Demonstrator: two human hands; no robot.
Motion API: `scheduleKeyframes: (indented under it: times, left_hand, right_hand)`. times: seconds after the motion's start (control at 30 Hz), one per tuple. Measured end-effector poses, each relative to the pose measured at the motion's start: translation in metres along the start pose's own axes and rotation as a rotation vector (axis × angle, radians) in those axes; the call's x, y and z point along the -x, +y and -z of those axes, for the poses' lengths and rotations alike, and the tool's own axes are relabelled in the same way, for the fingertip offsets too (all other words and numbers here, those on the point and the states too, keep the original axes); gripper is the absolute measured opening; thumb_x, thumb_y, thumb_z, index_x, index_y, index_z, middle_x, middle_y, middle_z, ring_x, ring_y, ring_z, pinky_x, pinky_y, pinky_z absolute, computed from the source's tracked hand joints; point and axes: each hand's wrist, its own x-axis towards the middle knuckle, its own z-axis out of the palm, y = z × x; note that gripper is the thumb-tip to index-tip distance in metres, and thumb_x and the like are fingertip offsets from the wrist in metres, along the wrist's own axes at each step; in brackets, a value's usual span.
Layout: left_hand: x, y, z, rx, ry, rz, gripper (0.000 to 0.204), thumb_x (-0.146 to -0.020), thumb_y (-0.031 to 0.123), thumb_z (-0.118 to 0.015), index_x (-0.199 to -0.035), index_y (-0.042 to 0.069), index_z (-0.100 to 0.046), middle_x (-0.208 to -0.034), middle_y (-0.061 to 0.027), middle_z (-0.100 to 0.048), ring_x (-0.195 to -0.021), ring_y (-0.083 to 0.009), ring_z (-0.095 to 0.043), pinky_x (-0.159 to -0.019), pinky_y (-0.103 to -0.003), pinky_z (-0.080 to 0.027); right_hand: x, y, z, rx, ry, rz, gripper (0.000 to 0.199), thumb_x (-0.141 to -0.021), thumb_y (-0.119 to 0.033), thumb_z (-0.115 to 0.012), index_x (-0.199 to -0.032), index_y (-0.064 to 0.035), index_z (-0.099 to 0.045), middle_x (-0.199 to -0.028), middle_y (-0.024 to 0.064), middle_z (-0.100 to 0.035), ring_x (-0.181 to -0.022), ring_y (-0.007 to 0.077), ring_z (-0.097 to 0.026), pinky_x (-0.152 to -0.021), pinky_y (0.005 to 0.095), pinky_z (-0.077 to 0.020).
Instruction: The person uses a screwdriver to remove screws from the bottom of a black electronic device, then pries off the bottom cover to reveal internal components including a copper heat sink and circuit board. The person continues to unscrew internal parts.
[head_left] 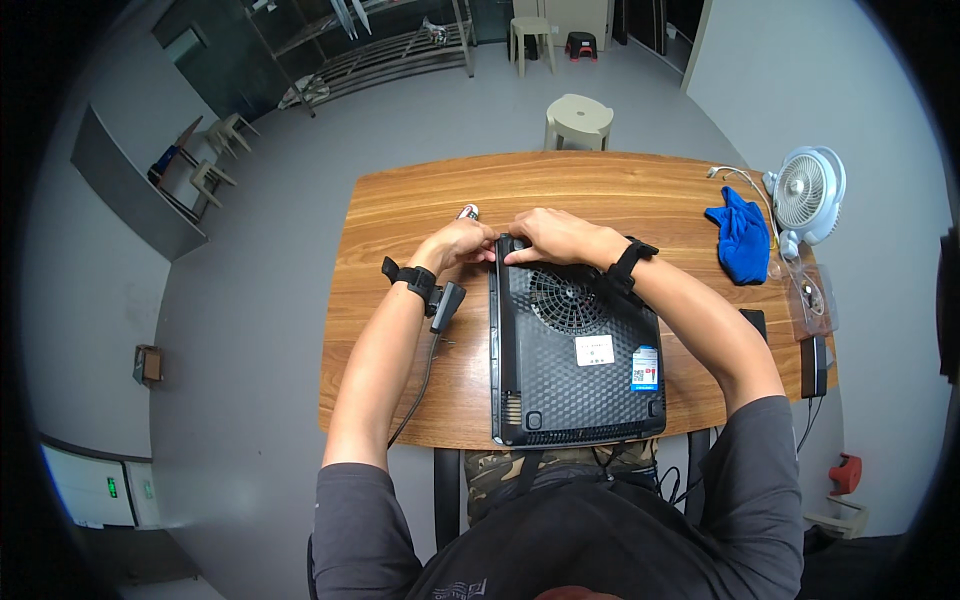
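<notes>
A black laptop cooling pad (580,400) lies with its textured underside up, near the table's front edge. It has a round fan grille (567,300), rubber feet and two stickers. My right hand (553,236) grips its far left corner, thumb on the underside and fingers curled over the far edge. My left hand (463,242) is closed beside that same corner, its fingertips pressed together at the pad's left edge. What they pinch is too small to make out. A small white and red object (468,212) shows just beyond my left hand; whether it is held is unclear.
On the wooden table's (400,210) right side are a blue cloth (742,237), a white fan (807,190) with cables, a clear plastic box (815,300) and a black adapter (814,366). A cream stool (580,120) stands beyond the far edge. A cable trails from my left wrist.
</notes>
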Motion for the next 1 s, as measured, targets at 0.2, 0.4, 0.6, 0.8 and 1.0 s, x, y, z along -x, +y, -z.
scheduleKeyframes:
  times: [0.2, 0.4, 0.6, 0.8, 1.0]
  left_hand:
    - [-0.015, -0.01, 0.001, 0.171, -0.042, -0.051, 0.023, -0.104, 0.018, -0.056, -0.09, 0.002, -0.066, -0.073, -0.0026, -0.065, -0.062, -0.0113, -0.064, -0.052, -0.021, -0.05]
    - [-0.025, -0.018, -0.002, 0.244, -0.017, 0.002, 0.022, -0.105, 0.02, -0.057, -0.094, 0.003, -0.064, -0.075, -0.0008, -0.061, -0.064, -0.0101, -0.056, -0.057, -0.022, -0.045]
    - [-0.013, -0.015, -0.001, 0.351, -0.042, 0.045, 0.021, -0.102, 0.02, -0.062, -0.088, 0.004, -0.065, -0.068, -0.002, -0.064, -0.054, -0.0089, -0.059, -0.043, -0.019, -0.044]
    - [-0.014, -0.021, 0.001, 0.354, -0.031, 0.02, 0.017, -0.103, 0.019, -0.06, -0.094, 0.006, -0.065, -0.074, -0.0017, -0.063, -0.062, -0.0087, -0.058, -0.05, -0.02, -0.041]
    - [-0.02, -0.024, 0.006, 0.372, -0.085, 0.009, 0.018, -0.104, 0.017, -0.057, -0.093, 0.004, -0.065, -0.075, -0.0027, -0.064, -0.061, -0.009, -0.058, -0.049, -0.02, -0.042]
  right_hand:
    - [0.0, -0.001, 0.001, 0.003, -0.005, -0.003, 0.052, -0.091, -0.05, -0.069, -0.106, 0.0006, -0.068, -0.097, 0.0215, -0.069, -0.096, 0.0425, -0.066, -0.085, 0.0491, -0.0521]
    - [0.0, 0.007, -0.007, -0.01, 0.07, 0.074, 0.059, -0.093, -0.055, -0.065, -0.091, 0.0038, -0.062, -0.09, 0.02, -0.065, -0.086, 0.0413, -0.065, -0.077, 0.0486, -0.0516]
    - [-0.004, 0.011, -0.008, 0.017, 0.046, 0.048, 0.057, -0.092, -0.054, -0.067, -0.096, 0.0026, -0.063, -0.093, 0.0204, -0.066, -0.091, 0.0427, -0.064, -0.08, 0.0497, -0.0517]
    - [-0.005, 0.003, -0.002, 0.007, 0.032, 0.035, 0.054, -0.09, -0.053, -0.069, -0.098, 0.0012, -0.067, -0.097, 0.0198, -0.068, -0.095, 0.0433, -0.065, -0.082, 0.0502, -0.0523]
    - [-0.008, 0.003, 0.0, 0.013, 0.03, 0.059, 0.056, -0.091, -0.052, -0.069, -0.087, 0.0034, -0.059, -0.089, 0.0184, -0.063, -0.085, 0.0407, -0.063, -0.075, 0.047, -0.051]
